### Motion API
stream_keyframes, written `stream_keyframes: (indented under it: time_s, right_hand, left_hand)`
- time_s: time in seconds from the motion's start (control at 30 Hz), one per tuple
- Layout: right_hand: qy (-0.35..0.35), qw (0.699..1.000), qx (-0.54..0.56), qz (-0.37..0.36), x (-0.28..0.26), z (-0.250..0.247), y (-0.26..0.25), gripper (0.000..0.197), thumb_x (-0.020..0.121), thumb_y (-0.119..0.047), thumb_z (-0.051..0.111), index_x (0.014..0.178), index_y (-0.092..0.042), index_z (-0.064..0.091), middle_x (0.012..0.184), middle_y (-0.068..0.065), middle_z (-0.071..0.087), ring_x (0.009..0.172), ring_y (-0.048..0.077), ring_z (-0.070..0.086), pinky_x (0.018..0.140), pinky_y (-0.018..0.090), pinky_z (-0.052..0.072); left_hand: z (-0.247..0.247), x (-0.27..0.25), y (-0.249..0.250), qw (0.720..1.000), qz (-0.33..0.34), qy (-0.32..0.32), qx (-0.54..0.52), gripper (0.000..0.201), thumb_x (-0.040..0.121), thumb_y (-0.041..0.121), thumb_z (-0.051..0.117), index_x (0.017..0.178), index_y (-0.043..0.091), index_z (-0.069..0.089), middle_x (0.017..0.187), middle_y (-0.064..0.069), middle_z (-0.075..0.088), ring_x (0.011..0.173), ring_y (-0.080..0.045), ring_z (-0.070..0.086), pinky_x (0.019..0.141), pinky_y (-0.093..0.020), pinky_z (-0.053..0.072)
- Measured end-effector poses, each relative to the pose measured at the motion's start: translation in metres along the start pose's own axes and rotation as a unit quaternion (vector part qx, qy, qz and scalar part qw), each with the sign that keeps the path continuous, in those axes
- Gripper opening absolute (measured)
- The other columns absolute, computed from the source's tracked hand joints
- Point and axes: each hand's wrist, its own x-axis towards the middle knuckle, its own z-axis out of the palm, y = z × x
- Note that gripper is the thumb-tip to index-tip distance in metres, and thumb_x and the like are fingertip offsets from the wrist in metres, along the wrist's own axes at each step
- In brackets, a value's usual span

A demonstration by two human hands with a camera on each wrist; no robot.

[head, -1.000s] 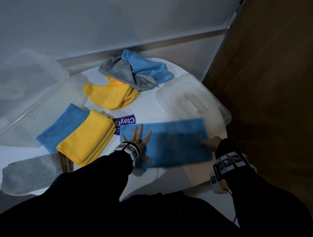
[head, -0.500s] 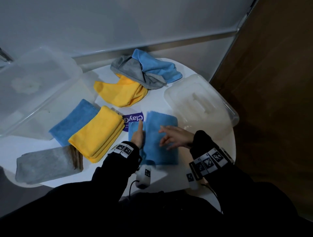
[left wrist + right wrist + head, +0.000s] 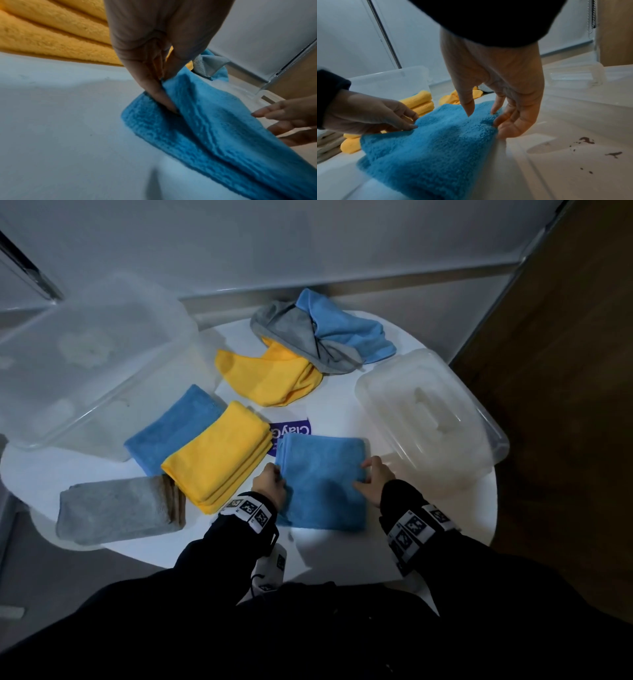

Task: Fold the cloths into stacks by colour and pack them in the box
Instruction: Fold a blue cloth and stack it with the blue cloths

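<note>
A folded blue cloth lies in front of me on the white round table. My left hand pinches its left edge between thumb and fingers. My right hand holds the right edge, thumb on top and fingers curled at the side. Folded stacks lie to the left: blue, yellow and grey. An unfolded yellow cloth, grey cloth and blue cloth are heaped at the back. The clear box stands at the left.
The box's clear lid lies on the table just right of my right hand. A purple label shows between the yellow stack and the held cloth. The table's right edge drops to a wooden floor.
The long blue cloth has been folded in half, its right end brought over to the left. Both hands then moved to the side edges of the smaller square.
</note>
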Motion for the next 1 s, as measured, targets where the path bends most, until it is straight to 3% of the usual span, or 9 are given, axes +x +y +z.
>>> stream_keyframes:
  time_s: [0.17,0.27,0.53,0.67,0.77,0.83,0.87,0.93,1.0]
  right_hand:
    - [-0.023,0.999,-0.043,0.007,0.0,0.002,0.0,0.058,0.076,-0.023,0.071,0.125,-0.021,0.04,0.112,0.015,0.053,0.094,0.031,0.059,0.081,0.042,0.054]
    - [-0.007,0.999,-0.035,0.002,-0.001,0.005,0.002,0.062,0.076,-0.024,0.074,0.128,-0.018,0.039,0.116,0.016,0.052,0.098,0.031,0.058,0.08,0.036,0.05]
    - [-0.019,0.999,0.002,0.034,0.002,0.012,-0.003,0.06,0.075,-0.032,0.076,0.123,-0.012,0.045,0.118,0.009,0.057,0.105,0.026,0.058,0.089,0.037,0.05]
    - [-0.067,0.996,0.039,0.048,0.005,0.01,-0.003,0.046,0.079,-0.033,0.071,0.118,-0.012,0.057,0.113,0.005,0.066,0.102,0.023,0.063,0.092,0.036,0.051]
    - [-0.077,0.989,0.101,0.077,0.008,-0.001,0.0,0.023,0.081,-0.029,0.067,0.1,-0.016,0.065,0.096,0.006,0.069,0.091,0.027,0.066,0.088,0.041,0.055]
    - [-0.078,0.969,0.196,0.127,0.007,-0.01,0.001,0.011,0.085,-0.024,0.065,0.09,-0.016,0.058,0.088,0.007,0.061,0.086,0.029,0.061,0.081,0.041,0.053]
    - [-0.092,0.959,0.226,0.147,0.005,-0.013,0.002,0.011,0.087,-0.022,0.064,0.088,-0.016,0.055,0.085,0.007,0.058,0.083,0.028,0.059,0.075,0.038,0.051]
    - [-0.149,0.955,0.204,0.153,-0.001,-0.016,0.005,0.012,0.087,-0.022,0.065,0.09,-0.013,0.057,0.079,0.007,0.059,0.074,0.023,0.058,0.067,0.032,0.05]
    - [-0.192,0.957,0.165,0.141,-0.008,-0.015,0.007,0.011,0.085,-0.015,0.068,0.091,-0.008,0.061,0.073,0.008,0.059,0.061,0.017,0.057,0.058,0.028,0.05]
  left_hand:
    - [-0.003,-0.005,0.005,0.997,-0.004,0.032,0.066,0.026,0.093,0.014,0.044,0.115,0.0,0.042,0.111,-0.026,0.058,0.1,-0.042,0.057,0.082,-0.043,0.044]
    - [0.001,-0.009,0.012,0.996,-0.02,0.049,0.072,0.027,0.094,0.01,0.041,0.118,0.001,0.037,0.112,-0.026,0.057,0.101,-0.043,0.058,0.082,-0.045,0.045]
    - [0.013,-0.006,0.009,0.977,-0.09,0.122,0.148,0.041,0.081,0.002,0.056,0.118,-0.002,0.04,0.124,-0.023,0.043,0.118,-0.038,0.039,0.092,-0.047,0.036]
    - [0.009,-0.001,0.012,0.997,-0.065,0.031,0.038,0.06,0.081,-0.008,0.055,0.133,0.002,0.028,0.132,-0.023,0.041,0.122,-0.04,0.042,0.102,-0.045,0.035]
    - [0.011,-0.007,0.019,0.994,0.017,0.077,0.079,0.074,0.077,-0.009,0.057,0.141,0.002,0.02,0.135,-0.023,0.037,0.124,-0.037,0.039,0.106,-0.043,0.035]
    - [0.019,-0.013,0.023,0.966,0.155,0.15,0.144,0.072,0.08,-0.004,0.058,0.143,0.002,0.022,0.137,-0.02,0.036,0.124,-0.032,0.039,0.104,-0.04,0.039]
    - [0.024,-0.013,0.024,0.947,0.246,0.15,0.144,0.071,0.082,-0.001,0.057,0.144,0.003,0.024,0.142,-0.019,0.035,0.129,-0.032,0.038,0.106,-0.041,0.039]
    - [0.036,-0.008,0.019,0.914,0.37,0.073,0.15,0.072,0.085,0.005,0.054,0.149,0.008,0.019,0.155,-0.015,0.02,0.144,-0.03,0.021,0.116,-0.047,0.023]
    - [0.044,-0.004,0.013,0.915,0.367,-0.04,0.166,0.074,0.093,0.03,0.045,0.152,0.017,0.004,0.16,-0.005,0.0,0.148,-0.023,-0.002,0.119,-0.052,0.006]
